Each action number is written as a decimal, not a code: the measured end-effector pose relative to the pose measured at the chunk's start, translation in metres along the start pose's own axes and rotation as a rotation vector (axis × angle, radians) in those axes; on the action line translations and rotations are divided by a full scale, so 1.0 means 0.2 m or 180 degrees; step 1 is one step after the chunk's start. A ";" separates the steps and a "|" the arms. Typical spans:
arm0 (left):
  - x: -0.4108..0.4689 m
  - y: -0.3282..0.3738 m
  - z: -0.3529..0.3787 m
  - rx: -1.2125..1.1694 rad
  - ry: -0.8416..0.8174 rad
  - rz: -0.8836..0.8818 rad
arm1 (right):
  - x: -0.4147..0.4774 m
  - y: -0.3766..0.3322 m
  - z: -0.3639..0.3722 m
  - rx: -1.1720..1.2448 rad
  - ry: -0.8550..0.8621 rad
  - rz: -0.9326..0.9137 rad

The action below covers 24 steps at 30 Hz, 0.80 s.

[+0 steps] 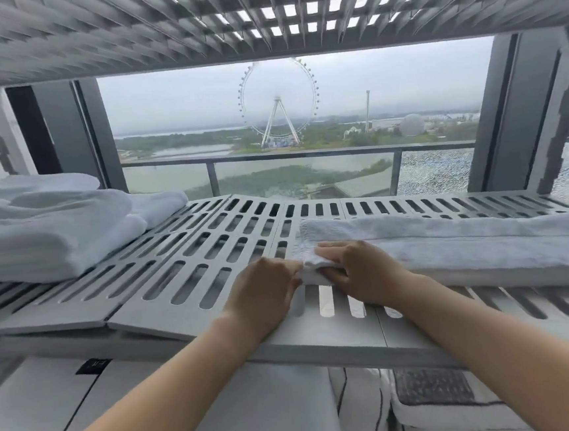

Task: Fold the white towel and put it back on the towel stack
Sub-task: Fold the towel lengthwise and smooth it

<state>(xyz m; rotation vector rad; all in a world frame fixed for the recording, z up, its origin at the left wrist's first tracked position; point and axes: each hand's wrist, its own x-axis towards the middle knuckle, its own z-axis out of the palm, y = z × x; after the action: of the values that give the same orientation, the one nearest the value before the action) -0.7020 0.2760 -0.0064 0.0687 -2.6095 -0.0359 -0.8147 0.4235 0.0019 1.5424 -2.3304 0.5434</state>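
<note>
A white towel (468, 244) lies folded into a long strip on the right half of the slotted grey shelf (190, 258), running off to the right. Both my hands are at its near left corner. My left hand (265, 289) pinches the corner's edge from the left. My right hand (356, 271) grips the same corner from above, with a fold of cloth bunched between thumb and fingers. The towel stack (47, 229), several folded white towels, sits at the far left of the same shelf, apart from the strip.
Another slatted shelf (258, 14) hangs close overhead. Grey uprights (515, 112) frame a window with a railing behind the shelf. Below the shelf's front edge lie white bedding and a striped cloth (362, 411). Bare shelf separates the stack from the strip.
</note>
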 end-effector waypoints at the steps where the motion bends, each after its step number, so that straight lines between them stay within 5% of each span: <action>1: 0.00 0.00 0.00 -0.0026 -0.0014 -0.0036 | -0.01 0.00 0.00 -0.0010 0.0125 0.0026; 8: 0.00 -0.01 0.02 -0.0045 -0.0093 -0.0018 | 0.07 -0.06 -0.03 0.0115 0.1003 0.0453; 12: 0.01 -0.01 0.02 -0.0102 -0.0074 0.0102 | 0.07 -0.10 0.08 -0.0199 0.0225 0.0513; 20: 0.00 -0.01 0.01 -0.0173 0.0370 0.0067 | 0.02 -0.09 0.05 -0.0160 0.0326 0.0222; 24: 0.02 -0.01 0.02 -0.0219 0.0150 0.0327 | -0.01 -0.05 0.00 -0.0149 0.0144 0.0122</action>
<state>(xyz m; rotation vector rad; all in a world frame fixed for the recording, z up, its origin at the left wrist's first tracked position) -0.7076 0.2738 -0.0067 -0.0879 -2.5585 -0.0865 -0.8058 0.4210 0.0023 1.4523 -2.3264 0.5237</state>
